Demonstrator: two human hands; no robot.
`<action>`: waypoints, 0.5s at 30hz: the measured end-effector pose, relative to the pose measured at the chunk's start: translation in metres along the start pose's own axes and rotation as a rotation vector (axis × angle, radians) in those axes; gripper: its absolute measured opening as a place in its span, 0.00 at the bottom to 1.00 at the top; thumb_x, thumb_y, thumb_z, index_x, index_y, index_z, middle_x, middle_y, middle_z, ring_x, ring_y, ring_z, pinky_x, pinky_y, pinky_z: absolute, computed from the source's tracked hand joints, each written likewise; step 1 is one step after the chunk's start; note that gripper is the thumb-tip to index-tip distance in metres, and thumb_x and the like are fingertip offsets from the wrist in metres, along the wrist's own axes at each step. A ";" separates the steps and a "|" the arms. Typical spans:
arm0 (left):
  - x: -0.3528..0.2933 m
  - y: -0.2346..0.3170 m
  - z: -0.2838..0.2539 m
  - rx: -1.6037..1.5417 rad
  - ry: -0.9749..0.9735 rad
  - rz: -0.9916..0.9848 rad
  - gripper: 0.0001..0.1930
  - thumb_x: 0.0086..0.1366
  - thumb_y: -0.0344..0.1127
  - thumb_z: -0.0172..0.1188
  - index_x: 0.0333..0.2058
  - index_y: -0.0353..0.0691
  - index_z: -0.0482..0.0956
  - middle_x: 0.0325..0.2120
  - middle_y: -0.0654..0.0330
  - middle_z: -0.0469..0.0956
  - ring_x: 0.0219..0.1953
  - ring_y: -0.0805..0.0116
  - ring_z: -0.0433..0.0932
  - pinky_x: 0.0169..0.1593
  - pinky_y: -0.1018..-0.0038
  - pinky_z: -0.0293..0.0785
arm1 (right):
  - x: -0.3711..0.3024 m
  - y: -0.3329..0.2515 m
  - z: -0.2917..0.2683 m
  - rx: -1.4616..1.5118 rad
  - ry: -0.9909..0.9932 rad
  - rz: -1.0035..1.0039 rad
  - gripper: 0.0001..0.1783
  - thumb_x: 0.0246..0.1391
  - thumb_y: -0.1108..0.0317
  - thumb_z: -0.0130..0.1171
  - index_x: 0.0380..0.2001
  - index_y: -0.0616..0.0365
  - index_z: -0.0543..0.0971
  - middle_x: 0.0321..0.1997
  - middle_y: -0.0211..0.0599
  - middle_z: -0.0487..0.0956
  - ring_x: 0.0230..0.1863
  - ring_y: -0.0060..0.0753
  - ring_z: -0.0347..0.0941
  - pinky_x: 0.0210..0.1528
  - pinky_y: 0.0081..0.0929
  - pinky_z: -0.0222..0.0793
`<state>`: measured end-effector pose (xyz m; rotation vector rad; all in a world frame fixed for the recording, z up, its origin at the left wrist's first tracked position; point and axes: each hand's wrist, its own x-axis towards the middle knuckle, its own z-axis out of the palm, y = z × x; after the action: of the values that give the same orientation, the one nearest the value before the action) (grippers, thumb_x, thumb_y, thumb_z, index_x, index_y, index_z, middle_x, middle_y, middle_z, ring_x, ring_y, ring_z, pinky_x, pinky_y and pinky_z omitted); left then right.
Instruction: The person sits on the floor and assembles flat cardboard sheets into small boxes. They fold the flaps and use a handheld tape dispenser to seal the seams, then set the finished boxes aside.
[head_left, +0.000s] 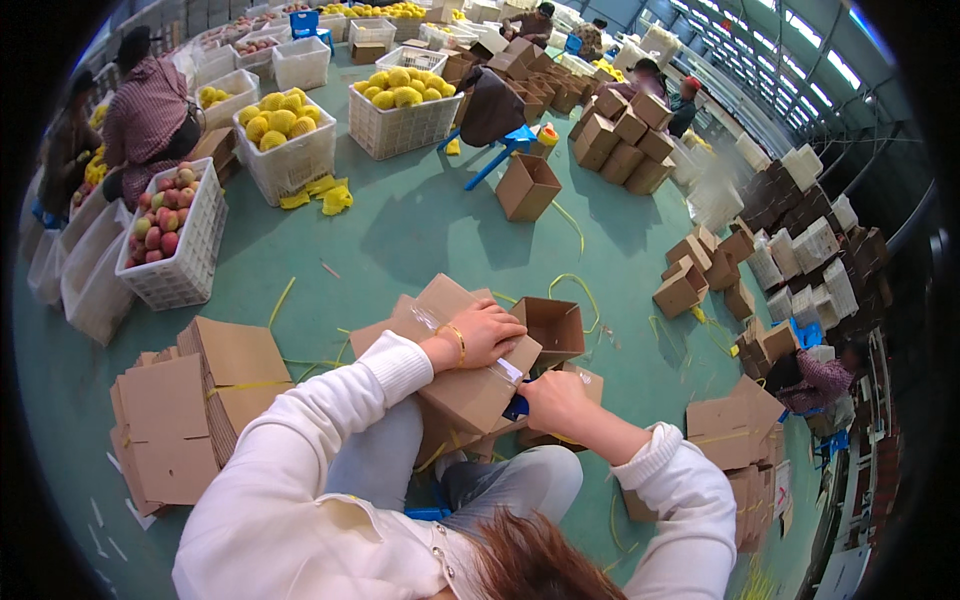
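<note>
A brown cardboard box [470, 398] rests over my lap, its flaps partly folded and shiny clear tape [428, 318] along its top. My left hand [482, 334] lies on it with the fingers stretched out, pressing the cardboard. At the box's right edge, the fingers of my right hand [556, 400] are wrapped round a blue tape dispenser [516, 408], mostly hidden by the hand and the box. Close to the dispenser, a small whitish strip [509, 370] shows on the box. An open-topped box [555, 325] stands just beyond my hands.
Flat cardboard stacks [165, 430] lie on my left, more [735, 430] on my right. Yellow straps [284, 300] litter the green floor. Crates of apples [185, 250] and yellow-wrapped fruit [405, 120], a blue stool [495, 160] and piled boxes [625, 140] stand farther off. Other people sit around.
</note>
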<state>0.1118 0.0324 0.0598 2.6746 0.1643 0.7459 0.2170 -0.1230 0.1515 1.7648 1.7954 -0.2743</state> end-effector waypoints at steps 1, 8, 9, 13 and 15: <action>0.003 0.003 0.001 -0.032 -0.014 0.020 0.15 0.60 0.38 0.57 0.46 0.44 0.78 0.43 0.61 0.79 0.47 0.61 0.74 0.59 0.63 0.61 | 0.012 0.002 0.014 -0.051 -0.080 -0.031 0.18 0.45 0.60 0.59 0.43 0.44 0.79 0.36 0.34 0.82 0.41 0.35 0.80 0.37 0.35 0.76; -0.003 0.008 -0.002 -0.144 0.017 0.094 0.13 0.62 0.32 0.54 0.46 0.43 0.78 0.42 0.59 0.79 0.49 0.60 0.74 0.57 0.64 0.66 | 0.073 -0.027 0.135 -0.187 0.091 -0.254 0.45 0.48 0.38 0.52 0.66 0.51 0.60 0.70 0.47 0.56 0.72 0.51 0.45 0.72 0.45 0.39; 0.000 0.004 -0.010 -0.143 -0.029 0.047 0.14 0.62 0.32 0.55 0.47 0.44 0.78 0.44 0.59 0.79 0.50 0.59 0.74 0.58 0.65 0.65 | 0.086 -0.022 0.147 0.004 0.073 -0.265 0.45 0.46 0.38 0.54 0.64 0.50 0.62 0.68 0.47 0.59 0.70 0.50 0.49 0.71 0.45 0.41; 0.007 -0.002 -0.020 -0.499 0.247 0.044 0.24 0.60 0.32 0.58 0.56 0.44 0.70 0.56 0.56 0.70 0.56 0.51 0.70 0.62 0.64 0.62 | 0.081 -0.024 0.183 0.253 0.269 -0.083 0.35 0.43 0.48 0.61 0.56 0.46 0.73 0.54 0.45 0.75 0.55 0.46 0.71 0.54 0.40 0.66; -0.007 -0.016 -0.063 -0.366 0.394 -0.192 0.27 0.59 0.31 0.59 0.58 0.41 0.66 0.54 0.53 0.71 0.58 0.59 0.68 0.57 0.66 0.67 | 0.044 -0.030 0.132 0.247 -0.108 0.072 0.31 0.42 0.58 0.63 0.55 0.43 0.74 0.46 0.42 0.79 0.43 0.42 0.79 0.38 0.37 0.76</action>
<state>0.0732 0.0656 0.1008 2.1140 0.3425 1.1112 0.2260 -0.1599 0.0146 1.9388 1.6752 -0.5719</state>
